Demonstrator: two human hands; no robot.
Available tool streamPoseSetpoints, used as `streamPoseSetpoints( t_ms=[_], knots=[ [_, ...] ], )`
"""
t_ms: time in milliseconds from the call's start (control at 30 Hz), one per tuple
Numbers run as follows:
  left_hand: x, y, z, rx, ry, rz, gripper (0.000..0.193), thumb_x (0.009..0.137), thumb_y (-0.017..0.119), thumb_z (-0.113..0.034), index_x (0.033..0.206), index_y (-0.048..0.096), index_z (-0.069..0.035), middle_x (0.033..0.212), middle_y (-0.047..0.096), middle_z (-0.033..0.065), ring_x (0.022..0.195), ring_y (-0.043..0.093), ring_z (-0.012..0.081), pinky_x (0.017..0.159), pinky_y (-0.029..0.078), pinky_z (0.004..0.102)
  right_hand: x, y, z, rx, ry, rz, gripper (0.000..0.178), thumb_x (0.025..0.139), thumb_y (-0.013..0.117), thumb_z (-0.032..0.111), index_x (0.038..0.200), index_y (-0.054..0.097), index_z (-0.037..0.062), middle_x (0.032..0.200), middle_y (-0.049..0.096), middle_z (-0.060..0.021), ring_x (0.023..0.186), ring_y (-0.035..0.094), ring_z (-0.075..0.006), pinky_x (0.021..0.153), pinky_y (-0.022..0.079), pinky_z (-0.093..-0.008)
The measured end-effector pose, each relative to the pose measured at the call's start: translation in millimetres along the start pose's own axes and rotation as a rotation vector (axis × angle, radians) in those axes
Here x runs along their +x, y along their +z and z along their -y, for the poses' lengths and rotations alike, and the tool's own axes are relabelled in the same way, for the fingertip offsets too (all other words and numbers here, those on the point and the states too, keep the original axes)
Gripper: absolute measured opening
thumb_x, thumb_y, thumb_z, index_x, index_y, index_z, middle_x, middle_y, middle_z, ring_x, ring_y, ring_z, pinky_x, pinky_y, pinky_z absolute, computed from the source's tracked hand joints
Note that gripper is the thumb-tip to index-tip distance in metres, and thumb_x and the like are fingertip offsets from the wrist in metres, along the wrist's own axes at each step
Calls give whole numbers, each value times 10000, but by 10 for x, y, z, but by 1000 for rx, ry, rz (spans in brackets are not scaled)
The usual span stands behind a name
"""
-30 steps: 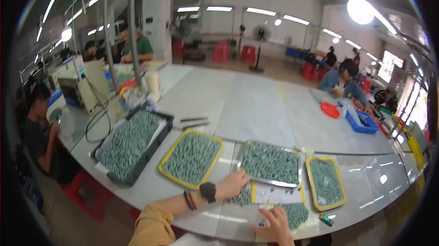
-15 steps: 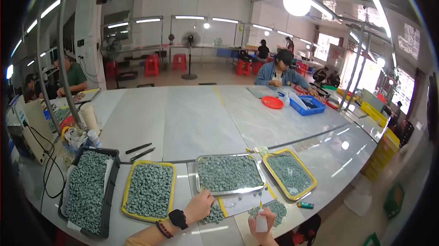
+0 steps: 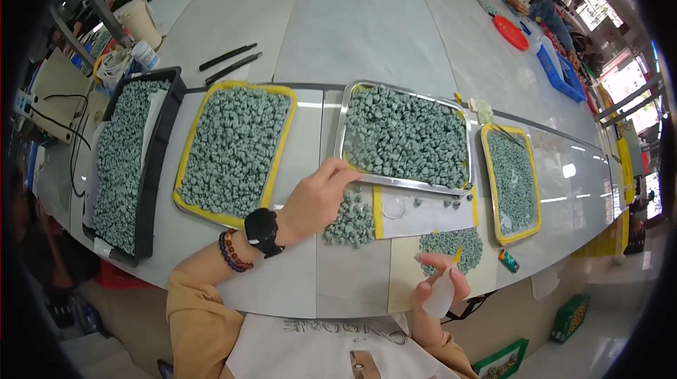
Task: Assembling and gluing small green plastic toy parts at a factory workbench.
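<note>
My left hand (image 3: 321,197), with a black watch and bead bracelets on its wrist, is closed with its fingertips pinched at the near left corner of a metal tray (image 3: 403,182). Greenish-grey stone-like pieces (image 3: 405,136) fill that tray. A small white squeeze bottle (image 3: 441,297) with a yellow tip is gripped in my right hand (image 3: 457,282). Just beyond the bottle lies a loose heap of small pieces (image 3: 451,248) on a cream board (image 3: 405,284). Below my left fingertips is another loose pile (image 3: 351,222). A white sheet with yellow edges (image 3: 427,220) lies between the piles.
Left of me stand a yellow-rimmed tray (image 3: 185,185) and a black crate (image 3: 149,188), both full of pieces. Another yellow-rimmed tray (image 3: 534,192) is at right, by a small green tube (image 3: 508,261). Two black rods (image 3: 233,69) lie farther back. Co-workers sit across the table.
The view has tilted down toward the table and my lap. My left hand stays at the tray's corner. The bottle in my right hand has drawn back from the white sheet, nearer to me.
</note>
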State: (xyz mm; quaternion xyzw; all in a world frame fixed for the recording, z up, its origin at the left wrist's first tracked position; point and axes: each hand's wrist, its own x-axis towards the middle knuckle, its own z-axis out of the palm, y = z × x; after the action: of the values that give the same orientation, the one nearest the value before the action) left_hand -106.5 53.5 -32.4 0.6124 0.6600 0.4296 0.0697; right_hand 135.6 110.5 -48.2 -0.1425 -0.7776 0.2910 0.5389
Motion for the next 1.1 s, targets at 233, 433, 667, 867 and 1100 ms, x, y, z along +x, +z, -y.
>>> streamPoseSetpoints(
  t_ms=[233, 433, 667, 867, 1100],
  knots=[
    [-61, 101, -14, -278, -135, -17, 228, 813, 481, 77, 998, 568, -25, 925, 513, 115, 787, 559, 245, 655, 456, 283, -8, 30, -20, 61, 13, 142, 417, 868, 579, 225, 1143, 292, 97, 969, 585, -254, 845, 586, -308, 740, 471, -397],
    [-63, 145, 10, -287, -63, 123, 245, 800, 476, 94, 993, 571, -25, 935, 505, 111, 792, 547, 238, 680, 451, 285, 45, 159, -94, 1, -18, 242, 401, 756, 671, 61, 1018, 369, 94, 1071, 559, -292, 956, 575, -428, 823, 467, -465],
    [-166, 175, -51, -331, 14, 210, 249, 793, 477, 99, 989, 573, -20, 958, 497, 110, 823, 541, 232, 700, 447, 280, 282, 255, -3, 72, 127, 479, 470, 697, 699, 12, 1021, 367, 87, 1223, 456, -305, 1095, 499, -422, 923, 392, -480],
    [-202, 64, -35, -352, -92, 132, 246, 832, 460, 63, 1055, 537, -9, 983, 494, 87, 902, 546, 190, 763, 441, 271, 371, 398, -208, -11, 123, 699, 484, 660, 667, -57, 1029, 377, 63, 1259, 431, -297, 1132, 478, -391, 937, 377, -450],
    [-413, 20, -211, -814, -469, 113, 323, 877, 424, 25, 1199, 397, 11, 1017, 476, 74, 990, 525, 169, 888, 385, 261, 193, 466, -42, 73, 161, 739, 531, 554, 655, -55, 1023, 422, 40, 1297, 390, -280, 1177, 408, -433, 967, 355, -487]
  ],
)
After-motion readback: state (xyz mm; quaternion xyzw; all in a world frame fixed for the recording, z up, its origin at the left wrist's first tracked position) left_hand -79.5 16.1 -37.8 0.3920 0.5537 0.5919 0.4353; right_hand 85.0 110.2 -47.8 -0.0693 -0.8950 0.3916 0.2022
